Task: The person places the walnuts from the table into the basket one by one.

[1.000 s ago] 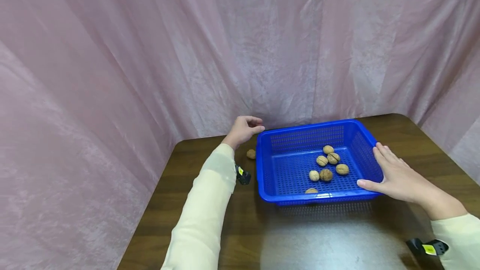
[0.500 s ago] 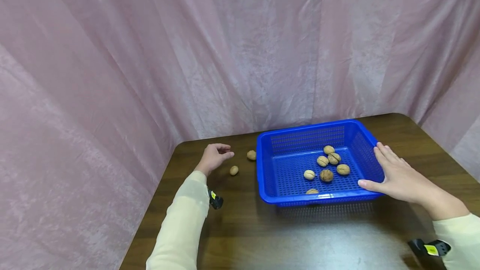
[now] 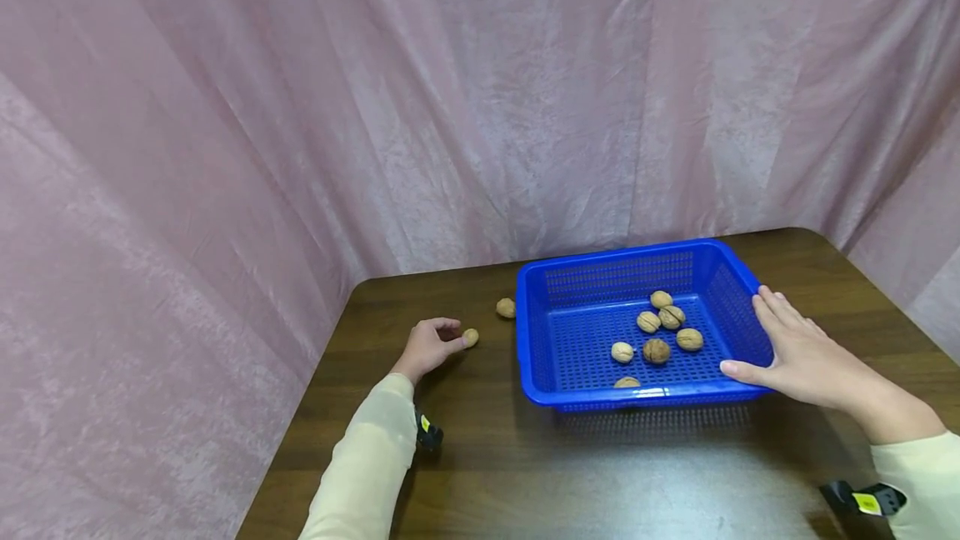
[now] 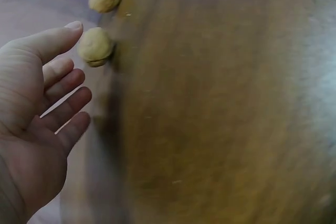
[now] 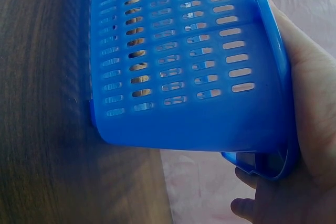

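In the head view my left hand (image 3: 429, 348) is low over the table, thumb and fingertips right at a walnut (image 3: 470, 337). From the left wrist, the fingers are loosely bent and that walnut (image 4: 96, 45) lies just past the thumb tip. A second walnut (image 3: 506, 307) sits beside the left wall of a blue plastic basket (image 3: 600, 397). My right hand (image 3: 806, 357) rests on the basket's near right corner, thumb along the front rim and straight fingers against the right rim. Several walnuts (image 3: 689, 339) lie spread on the basket's perforated floor.
The dark wooden table (image 3: 480, 482) has a rounded far corner at each side. Behind it hangs a pink curtain (image 3: 540, 107), close to the table's back edge. The basket's slotted side (image 5: 173, 51) fills much of the right wrist view.
My left hand has moved from the basket's far left corner leftward and down to the loose walnut. A pale walnut in the basket has rolled slightly left. My right hand stays on the basket.
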Tool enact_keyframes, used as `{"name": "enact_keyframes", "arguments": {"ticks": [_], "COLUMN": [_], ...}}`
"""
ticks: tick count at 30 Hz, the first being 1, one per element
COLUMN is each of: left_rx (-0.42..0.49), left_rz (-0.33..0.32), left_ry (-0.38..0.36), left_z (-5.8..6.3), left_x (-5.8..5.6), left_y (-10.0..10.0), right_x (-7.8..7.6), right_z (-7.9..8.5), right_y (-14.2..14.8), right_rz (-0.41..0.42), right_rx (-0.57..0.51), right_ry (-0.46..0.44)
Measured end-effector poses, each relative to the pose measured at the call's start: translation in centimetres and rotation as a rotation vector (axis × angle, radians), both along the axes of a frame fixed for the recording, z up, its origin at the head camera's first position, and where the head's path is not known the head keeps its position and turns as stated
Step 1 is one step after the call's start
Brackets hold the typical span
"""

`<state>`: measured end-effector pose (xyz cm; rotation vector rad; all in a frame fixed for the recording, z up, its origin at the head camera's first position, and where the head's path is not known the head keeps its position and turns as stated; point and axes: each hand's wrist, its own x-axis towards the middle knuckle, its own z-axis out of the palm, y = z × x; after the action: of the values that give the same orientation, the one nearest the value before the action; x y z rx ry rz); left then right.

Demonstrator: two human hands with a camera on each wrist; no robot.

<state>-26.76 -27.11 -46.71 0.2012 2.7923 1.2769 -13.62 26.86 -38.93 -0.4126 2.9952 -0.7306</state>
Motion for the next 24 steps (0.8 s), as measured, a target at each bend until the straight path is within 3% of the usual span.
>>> {"name": "enact_keyframes", "arguments": {"ticks": [15, 24], "left_rx": [-0.067, -0.116], "left_rz": [0.039, 0.055], "left_ry": [0.09, 0.214], "left_z": [-2.0, -2.7], "left_x": [0.1, 0.3], "left_y": [1.8, 1.9], "right_x": [0.0, 0.0], "right_z": [0.0, 0.0], "right_y": [0.1, 0.1], "right_rz": [0.003, 0.001], "right_rx": [-0.001, -0.003], "right_ry": [0.003, 0.002]}}
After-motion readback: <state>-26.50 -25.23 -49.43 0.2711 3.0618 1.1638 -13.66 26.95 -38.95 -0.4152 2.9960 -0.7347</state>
